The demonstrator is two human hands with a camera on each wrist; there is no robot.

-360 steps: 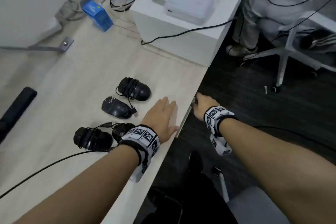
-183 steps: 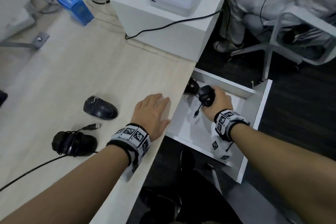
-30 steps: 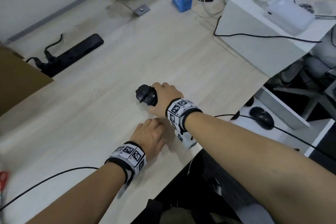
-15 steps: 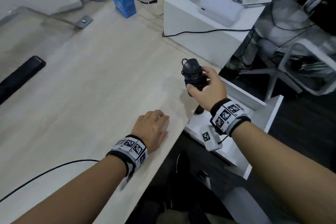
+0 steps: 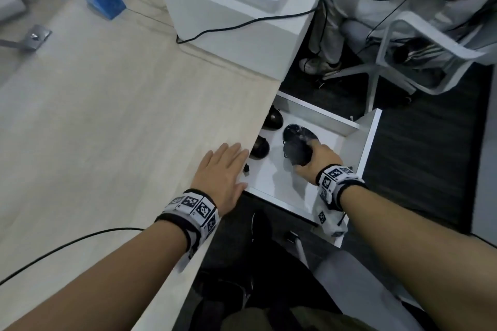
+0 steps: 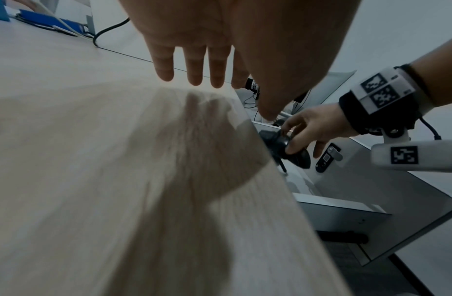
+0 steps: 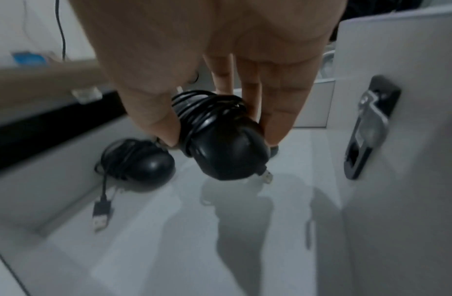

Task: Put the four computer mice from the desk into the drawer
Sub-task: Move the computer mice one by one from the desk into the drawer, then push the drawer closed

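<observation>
Over the open drawer (image 5: 360, 142), near its front wall, the right grip (image 5: 318, 162) pinches the cord-wrapped mouse (image 7: 227, 144), hanging above bare floor; three mice lie toward the table (image 5: 121, 115) edge, where the left grip (image 5: 222, 172) rests flat, spread.

Dim, cool overhead light is casting soft hand shadows on the surface (image 6: 118, 160), while both wrist views are blurring and bending toward their edges.

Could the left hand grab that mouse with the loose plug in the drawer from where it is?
Probably yes. The left hand lies flat at the desk edge, and the mouse with the loose plug sits just below in the open drawer, nothing covering it.
</observation>
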